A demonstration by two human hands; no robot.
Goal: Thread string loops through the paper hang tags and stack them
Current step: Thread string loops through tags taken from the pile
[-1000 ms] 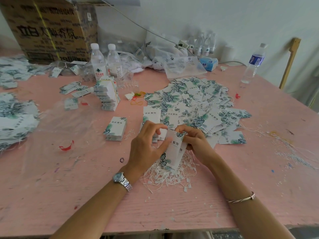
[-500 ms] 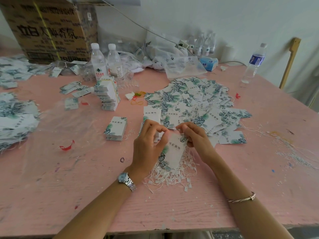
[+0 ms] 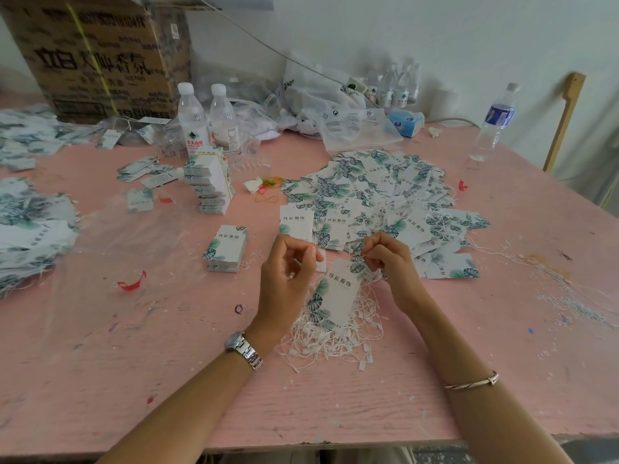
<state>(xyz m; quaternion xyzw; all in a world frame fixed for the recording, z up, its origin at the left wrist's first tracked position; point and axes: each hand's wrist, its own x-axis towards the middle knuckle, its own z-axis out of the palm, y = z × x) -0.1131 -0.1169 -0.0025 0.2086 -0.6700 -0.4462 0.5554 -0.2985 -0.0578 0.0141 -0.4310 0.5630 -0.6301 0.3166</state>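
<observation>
The right hand (image 3: 390, 262) pinches the hang tag (image 3: 338, 293) at its top hole, centre frame, presenting the hole for threading. The left hand (image 3: 288, 276) is curled; whether it holds anything cannot be told. The string loops (image 3: 335, 333) lie beneath on the counter (image 3: 335, 413), within reach.

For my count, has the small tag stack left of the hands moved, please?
No; the small tag stack stays put relative to the red scrap.
</observation>
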